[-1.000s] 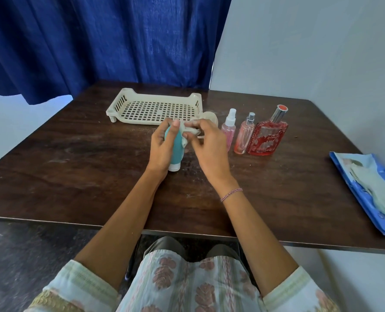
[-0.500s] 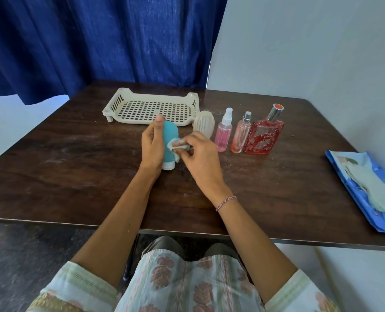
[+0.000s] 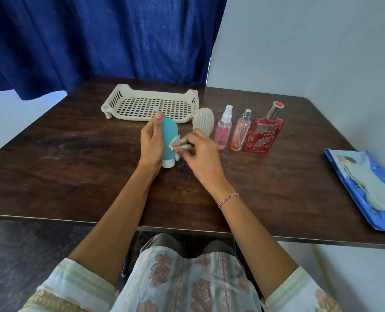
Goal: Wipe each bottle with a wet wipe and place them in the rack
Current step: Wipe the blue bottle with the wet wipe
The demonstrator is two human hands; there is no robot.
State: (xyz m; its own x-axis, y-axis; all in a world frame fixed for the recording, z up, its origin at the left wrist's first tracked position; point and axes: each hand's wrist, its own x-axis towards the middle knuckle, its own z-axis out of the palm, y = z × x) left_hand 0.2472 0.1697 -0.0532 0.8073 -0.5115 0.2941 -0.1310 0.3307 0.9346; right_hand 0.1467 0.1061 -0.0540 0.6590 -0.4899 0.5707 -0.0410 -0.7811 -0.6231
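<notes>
1. The left hand held the teal bottle upright, cap down on the table. The fingers were wrapped round its left side and one fingertip reached up beside its rounded top.
2. The right hand pinched a small folded wet wipe between thumb and fingertips. It pressed the wipe against the bottle's right flank, about mid-height.
3. To wipe well, the left grip should probably stay firm and low so the bottle cannot tip. The wipe could then travel the full height, from the rounded top down to the white cap.
4. The side under the left fingers looked covered, so turning the bottle in that grip would likely be needed to reach it.
5. The bottle stood directly between the two hands, touching both.
6. The rack lay just beyond the left hand's fingertips, with no bottles in it.
7. Beyond and to the right of the right hand stood four bottles in a row: a cream oval bottle, a pink spray bottle, a slim pink bottle and a red perfume bottle.
8. The blue wipe packet lay well apart, far right of the right hand.
</notes>
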